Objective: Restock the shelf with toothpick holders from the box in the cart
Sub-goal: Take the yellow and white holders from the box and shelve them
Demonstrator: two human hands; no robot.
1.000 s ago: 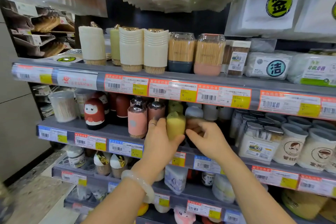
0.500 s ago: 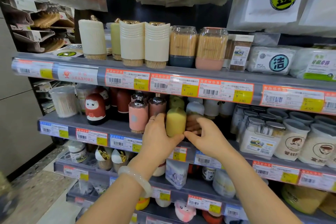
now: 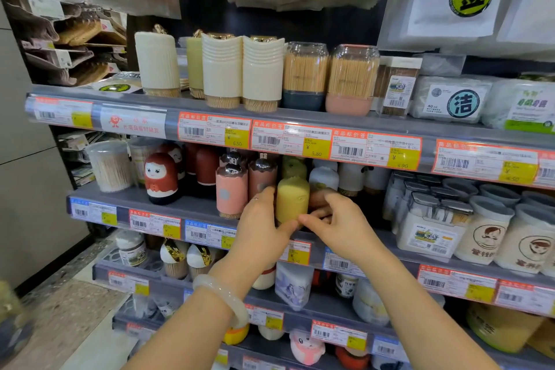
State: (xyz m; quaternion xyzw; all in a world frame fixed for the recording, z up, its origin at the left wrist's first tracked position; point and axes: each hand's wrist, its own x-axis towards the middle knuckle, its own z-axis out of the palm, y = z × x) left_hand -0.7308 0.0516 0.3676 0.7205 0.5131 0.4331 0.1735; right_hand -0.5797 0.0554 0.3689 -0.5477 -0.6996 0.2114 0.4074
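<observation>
I see both hands at the second shelf point(image 3: 192, 207) from the top, a grey ledge fronted by glossy price-tag strips. The left hand point(image 3: 261, 225) has its grip curled round the left side of a yellow toothpick holder point(image 3: 292, 200), a smooth matte cylinder with a jagged, eggshell-like upper edge, standing upright near the shelf's front lip. The right hand point(image 3: 339, 224) meets it from the right, its thumb at the holder's base and its fingers bent behind; whether that grip truly holds the holder I cannot tell. Just left stands a pink toothpick holder point(image 3: 231, 192) with a shiny dark metallic cap. A second yellow one point(image 3: 293, 167) sits behind the first. A pale, translucent bangle point(image 3: 223, 294) circles the left wrist.
</observation>
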